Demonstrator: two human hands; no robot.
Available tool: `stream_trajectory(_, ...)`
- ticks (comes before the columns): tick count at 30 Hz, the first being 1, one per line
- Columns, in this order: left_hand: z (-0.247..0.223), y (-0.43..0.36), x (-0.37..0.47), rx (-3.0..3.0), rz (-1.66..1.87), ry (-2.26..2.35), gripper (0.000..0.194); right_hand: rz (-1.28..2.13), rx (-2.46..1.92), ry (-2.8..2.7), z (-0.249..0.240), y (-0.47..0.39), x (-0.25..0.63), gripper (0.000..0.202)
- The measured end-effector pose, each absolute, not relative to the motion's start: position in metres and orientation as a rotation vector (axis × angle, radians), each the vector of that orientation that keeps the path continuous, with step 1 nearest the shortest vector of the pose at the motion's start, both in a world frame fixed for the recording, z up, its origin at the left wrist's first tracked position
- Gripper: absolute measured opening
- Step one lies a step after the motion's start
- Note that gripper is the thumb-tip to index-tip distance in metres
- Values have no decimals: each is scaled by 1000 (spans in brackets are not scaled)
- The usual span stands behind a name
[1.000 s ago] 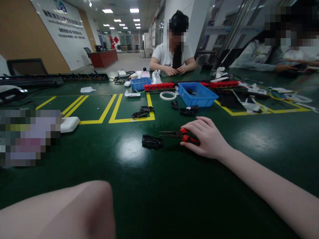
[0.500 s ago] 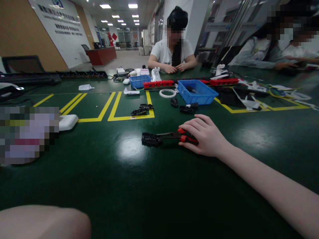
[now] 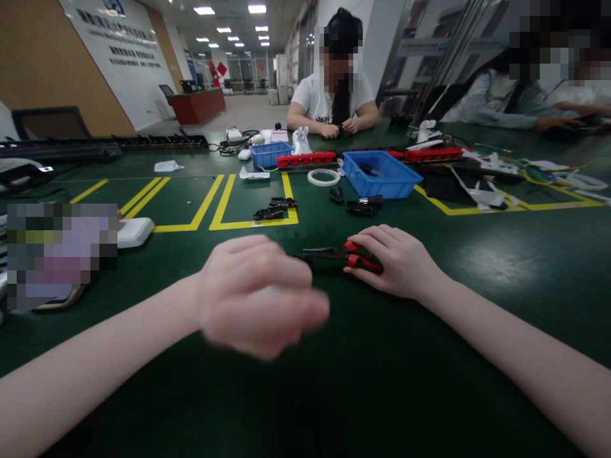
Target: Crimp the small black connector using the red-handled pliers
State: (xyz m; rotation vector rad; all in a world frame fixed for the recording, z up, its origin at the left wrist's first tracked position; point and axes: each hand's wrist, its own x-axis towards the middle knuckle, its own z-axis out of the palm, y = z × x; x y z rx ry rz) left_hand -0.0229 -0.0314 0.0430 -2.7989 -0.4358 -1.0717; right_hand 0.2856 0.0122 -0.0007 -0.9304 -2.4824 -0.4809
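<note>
I have the pliers [image 3: 340, 253] near the middle of my view, just above or on the green table [image 3: 429, 369]; I can't tell whether they touch it. They are long-nosed, with slim, dark grey metal jaws tapering to a thin point aimed left. Their handles are bright red near the pivot, with black along the lower grip, and they stand spread apart. From where I sit, I can't make out whether the very tips meet.

My right hand [image 3: 394, 261] grips the handles, the fingers over the upper one and the thumb along the lower. Just beside the nose I see a dark bit of a black part [image 3: 305, 259], mostly hidden behind my left hand [image 3: 260, 296]. That hand is raised with its fingers curled, blurred on my feed, so I can't tell whether it holds anything.

Beyond the pliers lie two more black pieces [image 3: 270, 214] by the yellow tape [image 3: 209, 203]. A white ring [image 3: 323, 184] lies near a blue bin [image 3: 382, 184] with dark items inside. Off to my left is a white box [image 3: 135, 233], and across the table sits a person [image 3: 329, 98] in a white shirt.
</note>
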Motion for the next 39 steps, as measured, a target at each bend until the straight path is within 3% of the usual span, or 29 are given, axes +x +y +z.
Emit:
stream_trajectory(2, 34, -12, -19, -2833, -1120, -474, 25, -493, -964, -2483, 0, 12, 286, 42)
stream_trajectory(6, 8, 19, -18, -3033, -803, -877, 33, -496, -1022, -2462, 0, 11, 285, 42)
stream_trajectory(13, 0, 22, -23, -3137, -675, -815, 31, -486, -1039, -2458, -1, 12, 285, 44)
stream_trajectory(28, 1, 22, -21, -3177, -652, -884, 32, -449, -1017, -2466, -1, 13, 286, 43)
stream_trajectory(39, 0, 26, -23, -3243, -744, -923, 21, -359, -881, -2510, -2, 13, 287, 39)
